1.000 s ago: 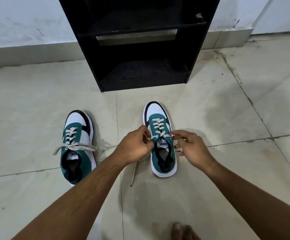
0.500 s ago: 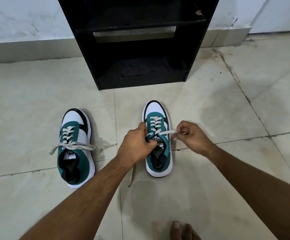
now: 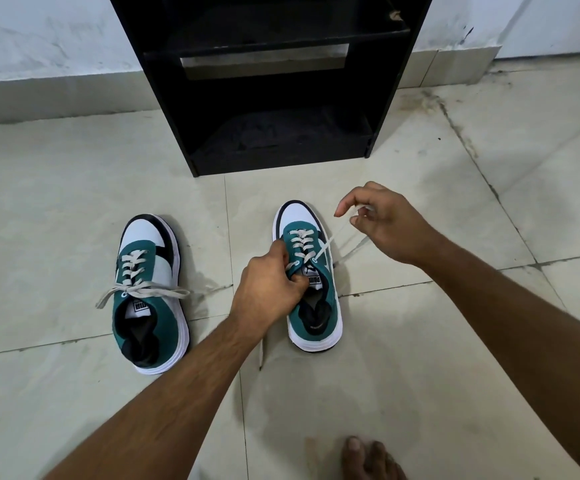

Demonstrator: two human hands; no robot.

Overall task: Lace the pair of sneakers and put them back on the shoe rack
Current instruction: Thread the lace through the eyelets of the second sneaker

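Note:
Two green, white and black sneakers stand on the tiled floor, toes toward the rack. The left sneaker [image 3: 150, 296] is laced, its lace ends lying loose to both sides. My left hand [image 3: 269, 289] grips the left collar and tongue of the right sneaker [image 3: 313, 289]. My right hand [image 3: 382, 225] pinches the white lace [image 3: 326, 245] and holds it taut, up and to the right from the top right eyelet. Another lace end trails on the floor below my left wrist. The black shoe rack [image 3: 274, 81] stands just beyond the shoes, its shelves bare.
A white wall with a tiled skirting runs behind the rack. My bare foot [image 3: 368, 459] shows at the bottom edge. Pale floor tiles [image 3: 56, 202] with dark grout lines stretch to both sides.
My right hand has drawn the lace out of the eyelet, moving up and to the right. My left hand has stayed clamped on the right sneaker. The left sneaker has not moved.

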